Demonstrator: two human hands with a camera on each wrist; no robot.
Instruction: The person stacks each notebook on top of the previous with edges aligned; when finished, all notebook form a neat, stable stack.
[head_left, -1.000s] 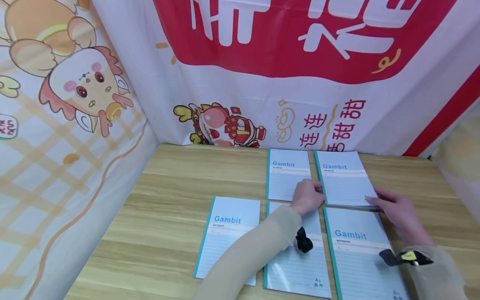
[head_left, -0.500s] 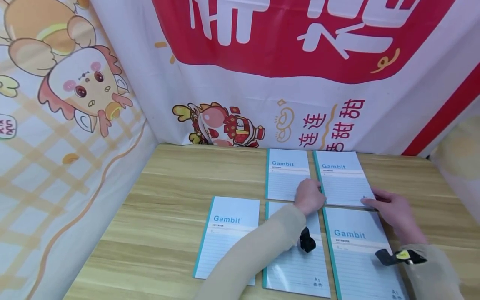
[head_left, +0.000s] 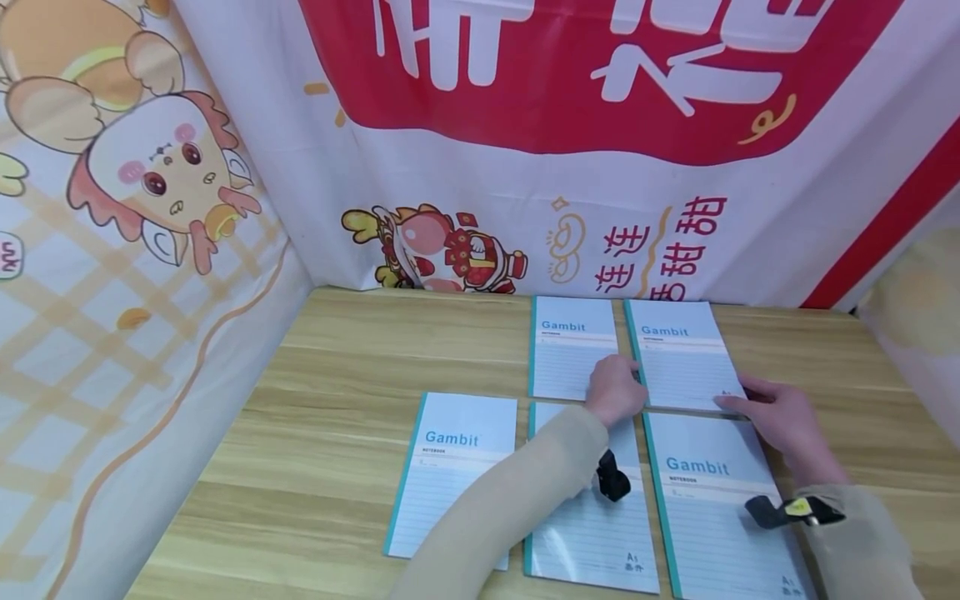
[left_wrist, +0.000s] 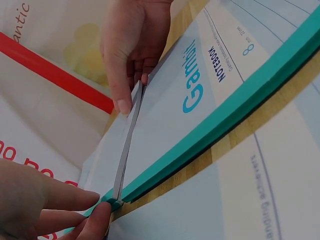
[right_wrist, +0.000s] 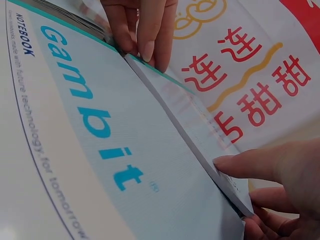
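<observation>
A white notebook with a teal spine and "Gambit" on its cover, the back-right notebook [head_left: 678, 350], lies on the wooden table in the head view. My left hand [head_left: 618, 387] grips its lower spine corner; the left wrist view shows thumb and fingers [left_wrist: 92, 200] at the teal edge. At the lower right corner is my right hand [head_left: 783, 417], its thumb on the cover and its other fingers curled at the edge. The right wrist view shows that thumb [right_wrist: 240, 165] near the page edge. Just below lies the front-right notebook [head_left: 723, 517], almost touching.
Three more such notebooks lie nearby: back-middle [head_left: 573, 333], front-middle [head_left: 592, 533] and front-left [head_left: 453, 458]. My left forearm [head_left: 502, 500] crosses over the front ones. A printed cloth [head_left: 450, 167] hangs behind the wooden table [head_left: 322, 417], and another cloth [head_left: 150, 375] lines the left side.
My right hand has shifted slightly left, its thumb a little further onto the cover. My left hand stays at the spine corner. The head view has moved slightly.
</observation>
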